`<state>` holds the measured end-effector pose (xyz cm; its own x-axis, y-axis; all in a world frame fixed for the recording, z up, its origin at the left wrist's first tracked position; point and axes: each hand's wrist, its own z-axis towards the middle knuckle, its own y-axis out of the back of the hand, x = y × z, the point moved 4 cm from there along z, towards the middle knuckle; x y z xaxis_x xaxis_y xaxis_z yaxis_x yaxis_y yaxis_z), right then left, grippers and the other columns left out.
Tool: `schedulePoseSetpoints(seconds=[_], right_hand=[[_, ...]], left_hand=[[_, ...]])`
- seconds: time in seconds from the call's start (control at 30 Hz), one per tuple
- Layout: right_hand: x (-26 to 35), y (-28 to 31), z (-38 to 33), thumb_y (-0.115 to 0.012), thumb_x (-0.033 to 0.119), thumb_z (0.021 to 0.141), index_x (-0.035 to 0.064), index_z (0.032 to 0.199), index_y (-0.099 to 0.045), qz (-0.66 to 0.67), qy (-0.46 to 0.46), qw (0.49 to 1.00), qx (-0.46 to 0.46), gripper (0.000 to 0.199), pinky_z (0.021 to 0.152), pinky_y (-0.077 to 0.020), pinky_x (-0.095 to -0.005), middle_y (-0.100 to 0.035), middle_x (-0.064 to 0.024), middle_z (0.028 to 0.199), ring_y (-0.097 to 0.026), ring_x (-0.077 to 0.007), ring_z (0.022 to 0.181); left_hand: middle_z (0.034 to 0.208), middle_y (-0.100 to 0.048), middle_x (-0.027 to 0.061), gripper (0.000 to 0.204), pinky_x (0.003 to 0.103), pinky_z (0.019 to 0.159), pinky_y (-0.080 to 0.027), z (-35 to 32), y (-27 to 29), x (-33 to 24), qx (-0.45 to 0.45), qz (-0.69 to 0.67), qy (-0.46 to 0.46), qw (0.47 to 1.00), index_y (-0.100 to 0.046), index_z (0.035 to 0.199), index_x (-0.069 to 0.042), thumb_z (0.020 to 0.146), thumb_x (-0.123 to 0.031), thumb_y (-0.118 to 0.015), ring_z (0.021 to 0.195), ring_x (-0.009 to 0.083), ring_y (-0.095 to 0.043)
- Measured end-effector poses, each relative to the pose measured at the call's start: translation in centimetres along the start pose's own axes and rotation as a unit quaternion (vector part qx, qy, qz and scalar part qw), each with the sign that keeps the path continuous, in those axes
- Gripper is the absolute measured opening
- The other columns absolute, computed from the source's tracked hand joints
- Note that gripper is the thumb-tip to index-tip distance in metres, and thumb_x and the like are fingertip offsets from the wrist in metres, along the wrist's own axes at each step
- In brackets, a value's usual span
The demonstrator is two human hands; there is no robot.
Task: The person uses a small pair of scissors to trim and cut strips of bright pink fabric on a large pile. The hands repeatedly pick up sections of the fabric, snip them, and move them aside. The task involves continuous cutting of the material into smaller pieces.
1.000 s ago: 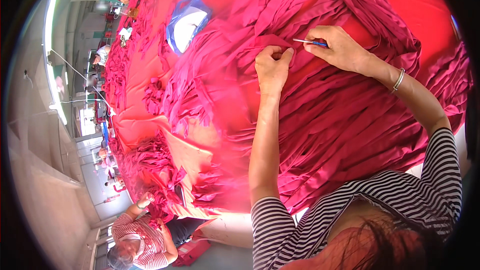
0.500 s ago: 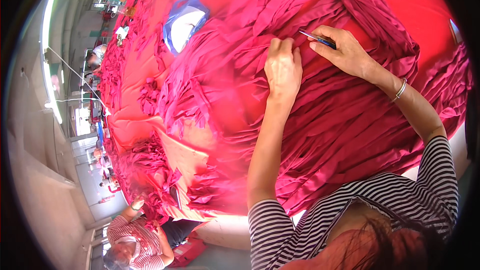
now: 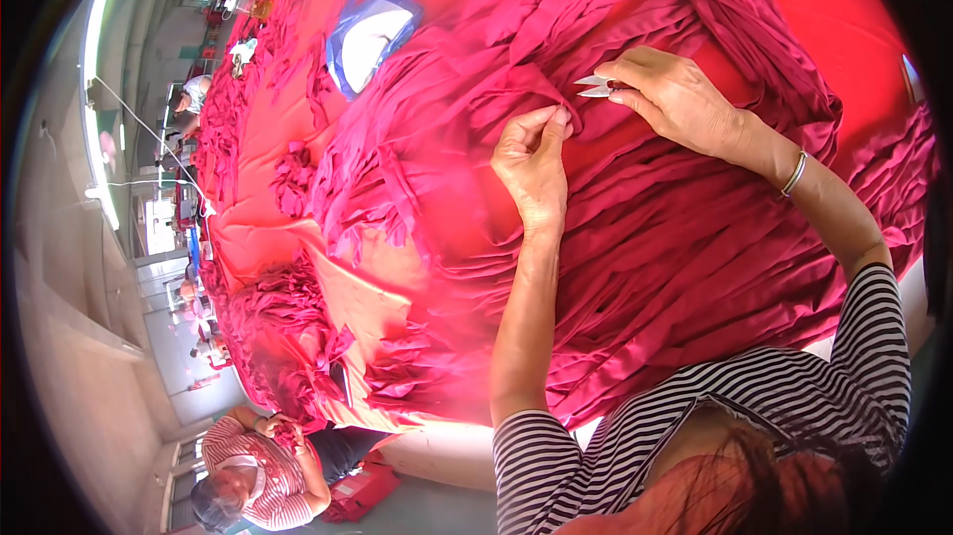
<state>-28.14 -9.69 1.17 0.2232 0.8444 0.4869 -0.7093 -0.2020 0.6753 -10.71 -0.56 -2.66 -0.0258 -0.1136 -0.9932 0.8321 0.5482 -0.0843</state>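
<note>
1. A blue plastic bag (image 3: 343, 43) lies with white contents (image 3: 373, 45) showing.
2. A co-worker (image 3: 274, 475) wears a striped top, lower left.
3. A red bundle (image 3: 363, 491) sits beside them.
4. A tube light (image 3: 90, 98) glows.

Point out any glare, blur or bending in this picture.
Head view: the ceiling light glares and bends near the left rim; head view again: haze softens the cloth left of the left hand; same head view: the snips look fairly crisp.

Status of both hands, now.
Left hand: closed, thumb and fingers pinching the edge of the cloth.
Right hand: closed, holding snips with the blades apart.
</note>
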Motion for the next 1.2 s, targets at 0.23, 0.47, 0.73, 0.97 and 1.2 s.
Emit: schedulePoseSetpoints(seconds=[0.23, 0.47, 0.73, 0.97, 1.2], right_hand=[[1.4, -1.0, 0.6, -0.068, 0.008, 0.085, -0.0008, 0.113, -0.062, -0.067, 0.076, 0.994, 0.037, 0.03, 0.077, -0.0522, -0.0386, -0.065, -0.0116, 0.096, -0.063, -0.0283, 0.087], [2.1, -1.6, 0.9, -0.068, 0.01, 0.086, -0.003, 0.112, -0.063, -0.104, 0.09, 0.989, 0.056, 0.029, 0.077, -0.0526, -0.0366, -0.065, -0.0111, 0.095, -0.064, -0.0267, 0.087], [1.8, -2.2, 1.1, -0.068, 0.011, 0.087, -0.0034, 0.113, -0.064, -0.103, 0.102, 0.989, 0.03, 0.03, 0.078, -0.0529, -0.0363, -0.066, -0.011, 0.096, -0.063, -0.0263, 0.088], [1.5, -2.3, 1.0, -0.065, 0.003, 0.079, -0.0006, 0.108, -0.064, -0.098, 0.124, 0.987, 0.009, 0.03, 0.074, -0.0515, -0.0378, -0.061, -0.0096, 0.088, -0.062, -0.027, 0.084], [0.9, -2.5, 0.8, -0.065, 0.001, 0.075, 0.0004, 0.108, -0.066, -0.115, 0.147, 0.982, 0.022, 0.033, 0.074, -0.0518, -0.0374, -0.062, -0.0095, 0.09, -0.062, -0.0265, 0.084]], left_hand=[[0.09, -0.071, 0.0092, 0.009, 0.027, 0.076, -0.059, -0.5, 0.3, 0.7, -0.002, -0.062, 0.02, 0.998, -0.069, 0.097, 0.004, 0.089, 0.004, -0.071, 0.08, 0.0124, -0.067], [0.098, -0.072, 0.0117, 0.011, 0.027, 0.08, -0.059, -0.3, 0.3, 1.4, 0.018, -0.098, 0.005, 0.995, -0.071, 0.096, 0.003, 0.086, 0.007, -0.072, 0.086, 0.0149, -0.068], [0.103, -0.073, 0.0115, 0.014, 0.027, 0.087, -0.056, -0.2, 0.0, 1.7, 0.038, -0.083, -0.009, 0.996, -0.074, 0.096, 0.002, 0.084, 0.01, -0.073, 0.093, 0.0142, -0.067], [0.101, -0.073, 0.0111, 0.014, 0.027, 0.084, -0.056, -0.3, -0.3, 1.6, 0.042, -0.066, -0.039, 0.996, -0.074, 0.097, 0.002, 0.084, 0.008, -0.073, 0.091, 0.014, -0.067], [0.101, -0.073, 0.0113, 0.014, 0.027, 0.083, -0.056, -0.2, -0.4, 1.7, 0.042, -0.049, -0.031, 0.997, -0.074, 0.097, 0.002, 0.084, 0.007, -0.074, 0.091, 0.0141, -0.067]])
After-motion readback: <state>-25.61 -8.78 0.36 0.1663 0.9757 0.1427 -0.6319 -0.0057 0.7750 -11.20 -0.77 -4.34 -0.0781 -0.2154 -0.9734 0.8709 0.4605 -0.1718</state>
